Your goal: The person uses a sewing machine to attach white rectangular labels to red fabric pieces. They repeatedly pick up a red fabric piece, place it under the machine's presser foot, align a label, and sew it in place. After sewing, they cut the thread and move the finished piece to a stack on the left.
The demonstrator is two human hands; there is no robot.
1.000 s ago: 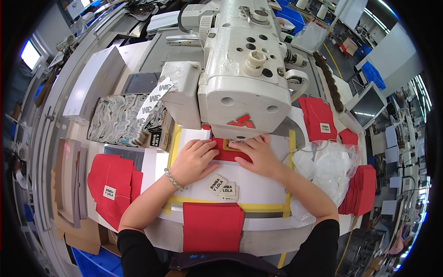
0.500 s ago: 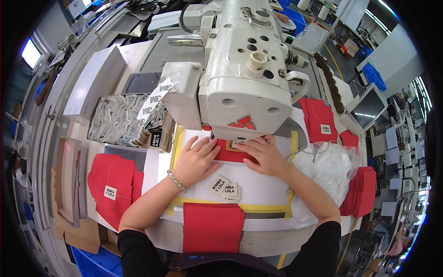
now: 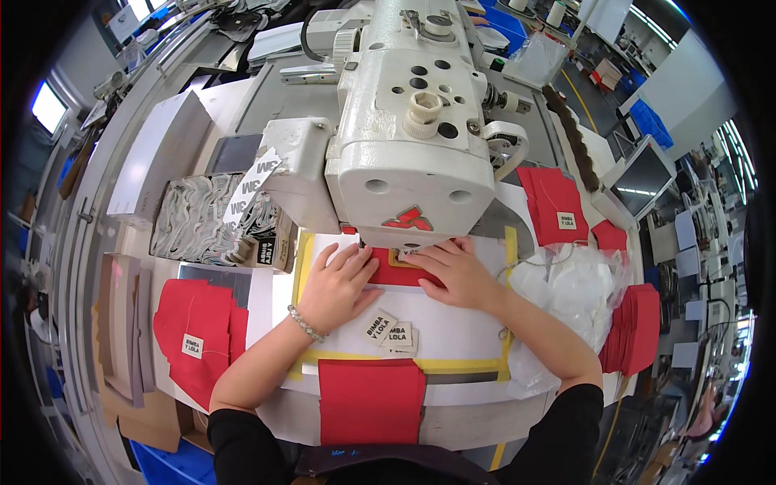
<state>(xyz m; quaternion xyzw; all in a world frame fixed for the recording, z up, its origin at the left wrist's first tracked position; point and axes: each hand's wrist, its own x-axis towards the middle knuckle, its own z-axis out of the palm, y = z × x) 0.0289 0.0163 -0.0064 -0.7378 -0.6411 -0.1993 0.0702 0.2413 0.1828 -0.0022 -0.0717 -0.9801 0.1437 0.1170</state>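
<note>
A red fabric piece [image 3: 398, 276] lies flat under the head of a white industrial sewing machine [image 3: 412, 182]. Spread fingers of my left hand [image 3: 338, 287] rest at its left edge. My right hand [image 3: 457, 275] lies over the piece's right part, fingers stretched out. Those fingertips reach a pale label set within a small yellowish frame [image 3: 394, 257], partly hidden by them and the machine head. Nothing is gripped by either hand. Closer to me, several loose cream labels [image 3: 378, 325] overlap on the white work surface [image 3: 453, 327], which has yellow tape along its edges.
A red fabric stack [image 3: 372, 402] sits at the front edge. Labelled red pieces lie left [image 3: 198, 323] and far right [image 3: 548, 198]; another red stack [image 3: 634, 331] is beside a clear plastic bag [image 3: 566, 299]. A carton of folded label strips [image 3: 198, 222] stands left, near a white box [image 3: 166, 153].
The view has shifted slightly, so the machine appears further left. Both hands keep nearly the same place on the red fabric piece.
</note>
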